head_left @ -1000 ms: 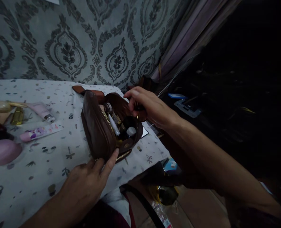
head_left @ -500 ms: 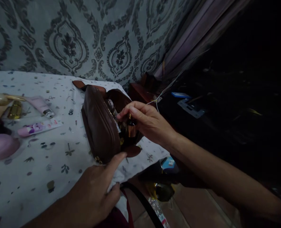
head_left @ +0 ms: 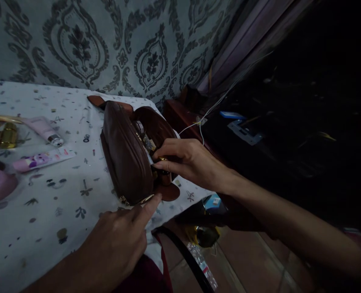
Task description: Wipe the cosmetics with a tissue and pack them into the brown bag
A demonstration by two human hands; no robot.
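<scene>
Head view: the right hand (head_left: 192, 160), fingers slightly parted, grip unclear, reaches into the brown bag (head_left: 125, 152) right on the white cloth (head_left: 73, 179), while the loosely unclenched left hand (head_left: 121, 234) touches its near end.

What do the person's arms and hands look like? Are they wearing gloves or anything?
No gloves: the left hand and right hand are both bare. The forearms look slim, with no sleeve on the parts that show and no watch or bracelet that I can see. Some dark red cloth, maybe clothing, shows low between them. It's too dim to tell about nail polish.
</scene>
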